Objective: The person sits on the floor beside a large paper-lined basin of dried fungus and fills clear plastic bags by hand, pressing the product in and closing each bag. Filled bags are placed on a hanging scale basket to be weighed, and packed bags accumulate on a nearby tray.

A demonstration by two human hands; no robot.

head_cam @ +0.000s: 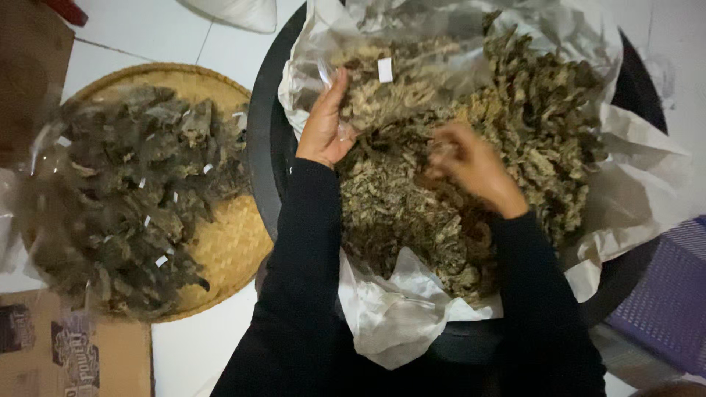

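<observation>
- a cardboard box (73, 353) is lying at seven o'clock, at the bottom left corner.
- a round woven tray (228, 242) is sitting at nine o'clock, carrying small clear packets of dark dried leaves (125, 191), some with little white labels.
- the left hand (323, 121) is reaching up toward eleven o'clock from a black sleeve, fingers raised and pinching a small clear packet (368, 81) that is bearing a white label; the packet is resting against the upper left of the heap.
- a heap of loose dried leaves (515, 132) is filling the middle and one o'clock area, lying on a crumpled white plastic liner (390, 309) inside a wide black basin (261, 147).
- the right hand (474, 165) is hovering blurred over the centre of the heap, fingers curled inward; i cannot tell whether it is holding anything.
- a purple crate (662, 294) is standing at four o'clock, just beside the basin.
</observation>
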